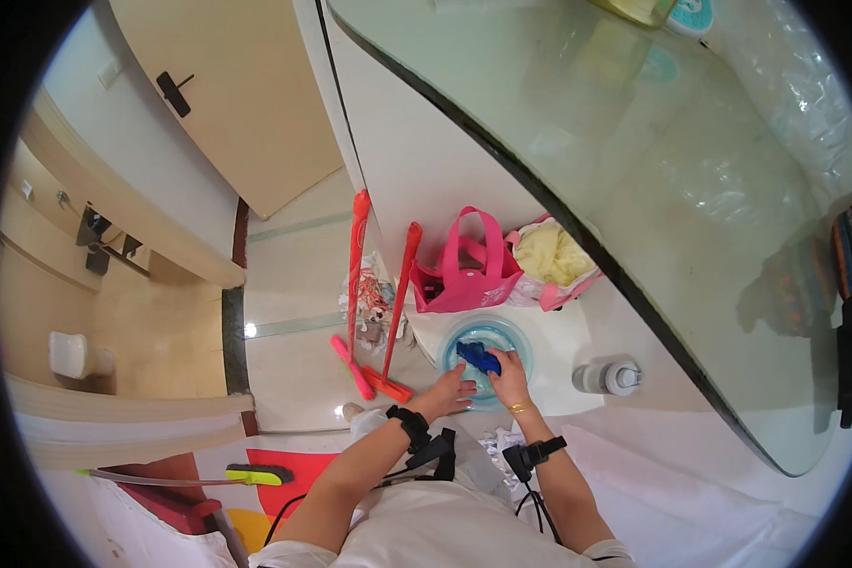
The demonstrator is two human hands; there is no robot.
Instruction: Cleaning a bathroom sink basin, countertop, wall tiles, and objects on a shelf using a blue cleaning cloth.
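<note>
A translucent light-blue basin (523,352) stands on a white surface in front of me. Over it my right hand (509,379) pinches the right end of a bunched, dark-blue cloth (480,358), whose exact kind I cannot make out. My left hand (448,394) is at the basin's near left side, fingers stretched out and apart, close to the cloth's lower edge but not gripping it. What lies in the bottom of the basin is partly hidden by the cloth and hands.
Behind the basin sit a pink tote bag (473,280) and a bag of yellow cloth (551,256). A clear bottle (608,378) is at the right. A red broom (388,383), a pink-headed sweeper (352,367) and a litter heap are left. A glass tabletop (672,189) overhangs the right.
</note>
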